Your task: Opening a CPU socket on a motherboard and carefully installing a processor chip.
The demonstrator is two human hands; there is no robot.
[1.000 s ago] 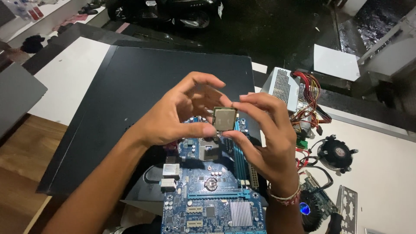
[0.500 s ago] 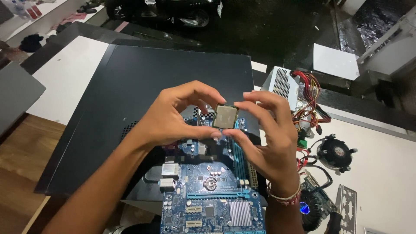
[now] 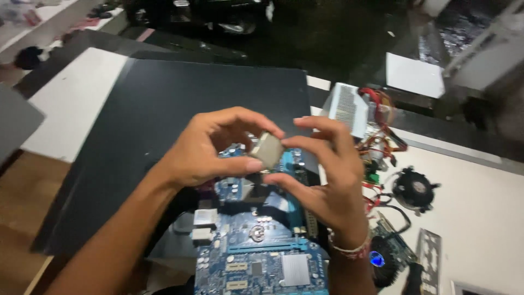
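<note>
You hold a small square chip (image 3: 267, 150), grey and metallic on its top face, pinched between both hands above the blue board (image 3: 262, 246). The chip sits tilted, one corner pointing down toward the board, clear of it and not touching. Your left hand (image 3: 210, 150) closes on its left side: the thumb presses the lower edge and the forefinger curls over the top edge. Your right hand (image 3: 327, 175) takes the opposite side, forefinger on the upper right edge and thumb underneath, the other fingers loosely spread and bearing nothing. Both grips are narrow, closed down to the thickness of the chip's edges.

Directly under the grip lies the board, with a socket area partly hidden behind your thumbs, long slots running down its right side and a silver heatsink (image 3: 295, 270) nearer you. Beneath and beyond the board spreads a black panel (image 3: 180, 98). To the right of the grip, beyond your right wrist with its beaded bracelet (image 3: 349, 249), sits a grey power supply (image 3: 346, 109) with a tangle of coloured wires (image 3: 382, 142). Further right on the white table (image 3: 480, 218) lie a round black fan (image 3: 414, 188), a smaller card with a blue-lit fan (image 3: 388, 255) and a metal bracket (image 3: 428, 259).
</note>
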